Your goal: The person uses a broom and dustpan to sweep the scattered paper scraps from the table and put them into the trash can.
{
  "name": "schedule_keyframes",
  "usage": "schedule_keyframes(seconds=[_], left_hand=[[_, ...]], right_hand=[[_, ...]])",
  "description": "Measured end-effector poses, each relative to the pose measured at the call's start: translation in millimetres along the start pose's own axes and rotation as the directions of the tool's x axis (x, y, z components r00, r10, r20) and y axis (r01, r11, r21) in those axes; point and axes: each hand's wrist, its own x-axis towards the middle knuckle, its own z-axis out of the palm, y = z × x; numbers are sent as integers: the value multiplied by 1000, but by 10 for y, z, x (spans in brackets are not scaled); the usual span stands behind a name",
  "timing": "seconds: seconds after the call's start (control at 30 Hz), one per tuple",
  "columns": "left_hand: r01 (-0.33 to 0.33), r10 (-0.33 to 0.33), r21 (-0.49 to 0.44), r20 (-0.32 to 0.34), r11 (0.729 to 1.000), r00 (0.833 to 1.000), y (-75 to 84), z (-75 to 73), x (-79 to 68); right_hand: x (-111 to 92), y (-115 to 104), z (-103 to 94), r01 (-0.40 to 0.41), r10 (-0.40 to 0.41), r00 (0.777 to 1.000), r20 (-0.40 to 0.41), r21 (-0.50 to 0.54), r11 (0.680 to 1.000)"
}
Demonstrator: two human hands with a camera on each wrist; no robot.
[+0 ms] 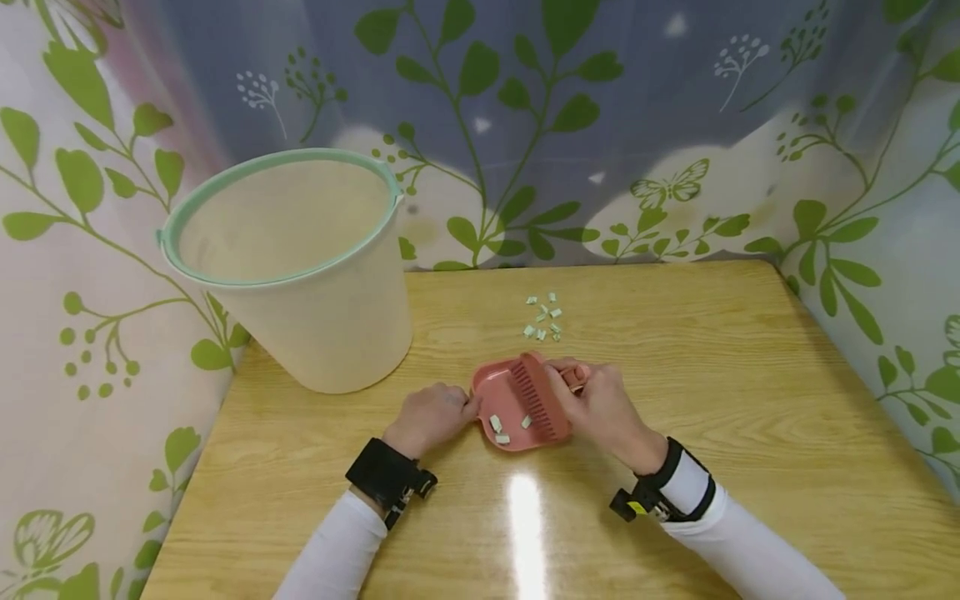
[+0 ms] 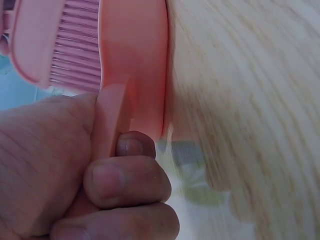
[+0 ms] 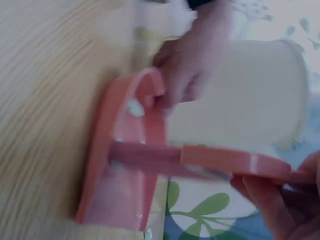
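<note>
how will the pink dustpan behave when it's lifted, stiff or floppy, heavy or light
The pink dustpan looks like smooth moulded plastic with raised walls, so it would probably stay stiff. Its shallow body and thin-looking walls suggest it's light for its size. The loose pale pieces lying in it could slide if it tips.

Your left hand [image 1: 431, 418] and right hand [image 1: 606, 410] both grip, near each other.
Your white-sleeved left forearm [image 1: 333, 548] and right forearm [image 1: 750, 540] slant inward from the near side, roughly mirroring one another. Your left fingers [image 2: 129, 182] curl tightly round their hold; your right thumb [image 1: 565, 392] reaches forward and inward, with that hand's fingers bent.
</note>
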Motion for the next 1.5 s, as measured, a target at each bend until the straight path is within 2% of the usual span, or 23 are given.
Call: schedule_keyframes(seconds=[0.07, 0.1, 0.2, 0.33, 0.47, 0.53, 0.63, 0.73, 0.8, 0.9, 1.0, 1.13, 1.2, 1.27, 1.37, 1.43, 1.5], left_hand=[[27, -27, -28, 12, 999, 1000, 8, -8, 8], [29, -29, -27, 14, 999, 999, 13, -10, 9], [4, -4, 0, 9, 1000, 1000, 22, -9, 1], [-47, 47, 51, -1, 998, 999, 15, -3, -28], [-55, 56, 81, -16, 995, 998, -10, 19, -63], [-33, 34, 53, -18, 998, 999, -6, 32, -71], [-31, 31, 11, -17, 999, 999, 31, 56, -58], [-60, 60, -4, -23, 998, 998, 88, 70, -31], [-82, 82, 28, -23, 996, 996, 112, 69, -19], [-49, 49, 18, -10, 999, 999, 112, 53, -20], [10, -11, -30, -6, 999, 1000, 79, 36, -28], [13, -14, -32, -15, 999, 1000, 34, 22, -30], [8, -8, -36, -4, 999, 1000, 26, 20, -26], [8, -7, -36, 10, 999, 1000, 25, 20, -19], [13, -12, -40, 15, 999, 1000, 34, 3, -17], [21, -21, -30, 12, 999, 1000, 38, -14, -18], [27, -27, -30, 8, 999, 1000, 46, -28, -24]], right_hand=[[24, 42, -96, -52, 50, 999, 18, 121, 991], [41, 90, -161, -62, 59, 998, 23, 146, 987], [110, 331, -372, -40, 37, 998, 42, 68, 997], [162, 714, -523, 65, -60, 997, 52, -107, 992], [130, 973, -484, 154, -143, 985, 98, -120, 981], [88, 1050, -457, 185, -169, 976, 136, -114, 976], [-13, 1082, -512, 207, -184, 961, 205, -99, 973], [-151, 1046, -688, 180, -148, 958, 245, -114, 977], [-212, 1024, -805, 163, -133, 962, 240, -112, 980], [-239, 1000, -902, 140, -120, 974, 193, -92, 986], [-207, 1004, -862, 166, -152, 977, 150, -84, 983], [-206, 995, -755, 198, -181, 966, 185, -80, 977], [-238, 966, -759, 170, -155, 967, 202, -62, 983], [-263, 917, -810, 98, -84, 978, 189, -67, 993], [-254, 887, -903, -68, 72, 994, 76, -61, 996], [-213, 885, -949, -179, 179, 984, 0, -9, 984], [-175, 895, -975, -255, 260, 964, -51, 95, 962]])
